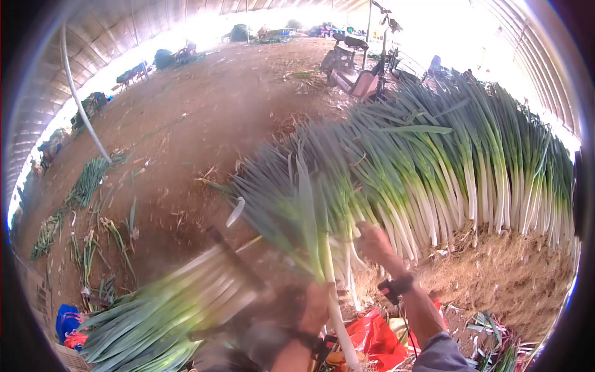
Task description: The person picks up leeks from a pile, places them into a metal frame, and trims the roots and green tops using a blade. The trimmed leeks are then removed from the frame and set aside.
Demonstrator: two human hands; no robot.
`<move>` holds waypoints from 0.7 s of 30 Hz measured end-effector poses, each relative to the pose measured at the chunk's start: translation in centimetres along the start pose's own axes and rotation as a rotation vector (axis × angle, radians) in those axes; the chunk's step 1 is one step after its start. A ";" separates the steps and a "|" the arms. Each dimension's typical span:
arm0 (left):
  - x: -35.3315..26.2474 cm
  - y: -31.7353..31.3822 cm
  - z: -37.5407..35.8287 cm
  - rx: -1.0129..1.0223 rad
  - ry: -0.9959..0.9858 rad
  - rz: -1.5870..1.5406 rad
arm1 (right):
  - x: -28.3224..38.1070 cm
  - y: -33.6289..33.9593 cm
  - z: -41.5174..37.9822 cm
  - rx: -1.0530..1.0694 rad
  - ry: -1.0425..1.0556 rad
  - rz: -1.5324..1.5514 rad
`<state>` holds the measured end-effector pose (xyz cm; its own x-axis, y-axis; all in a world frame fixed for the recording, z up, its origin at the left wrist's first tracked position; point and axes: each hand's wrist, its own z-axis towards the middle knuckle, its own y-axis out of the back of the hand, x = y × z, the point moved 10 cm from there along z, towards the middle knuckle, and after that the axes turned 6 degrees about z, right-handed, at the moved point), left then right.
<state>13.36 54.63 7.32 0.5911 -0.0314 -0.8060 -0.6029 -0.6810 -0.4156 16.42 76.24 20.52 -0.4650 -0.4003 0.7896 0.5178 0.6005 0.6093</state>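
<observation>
My left hand (316, 305) is wrapped round the pale stalk of a large leek (323, 248), which stands nearly upright with its green leaves above and its white end slanting down to the right. To the right, my right hand (375, 243) is at the white stems on the near edge of a long row of leeks (434, 180). Its fingers are blurred and partly bent, so whether they hold a stem is unclear. A pile of leeks (167, 304) lies at lower left, leaves toward the bottom, beside a dark bar (235, 257).
Red plastic (375, 340) lies below my hands. Loose leaves (90, 180) and a slanting pole (80, 105) are on the left of the brown soil. A parked vehicle (362, 80) stands behind the row. Blue and red items (68, 322) sit at lower left.
</observation>
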 end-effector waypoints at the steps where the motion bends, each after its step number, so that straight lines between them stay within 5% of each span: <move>1: 0.4 0.3 0.2 0.011 0.022 0.048 | 0.0 -1.9 -0.4 0.124 -0.142 0.127; 4: 1.0 0.9 0.6 -0.005 0.100 0.014 | -3.4 -7.5 2.3 0.265 -0.101 0.516; 11: -1.4 0.0 -0.9 -0.081 0.161 -0.047 | -8.5 -12.5 6.5 0.244 -0.158 0.503; 17: 1.1 1.5 0.3 -0.078 0.157 0.108 | -4.9 -2.7 3.6 -0.096 -0.050 0.931; 20: 0.2 1.1 0.1 -0.065 0.087 0.076 | -7.0 2.6 -2.0 -0.137 -0.033 0.895; 21: 0.5 1.5 0.5 -0.097 0.075 0.100 | -10.4 0.3 -3.2 0.017 -0.094 0.803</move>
<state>12.53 53.97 6.09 0.5714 -0.1548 -0.8059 -0.6085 -0.7388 -0.2895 23.72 78.42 12.74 -0.0143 0.2175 0.9760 0.7089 0.6905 -0.1435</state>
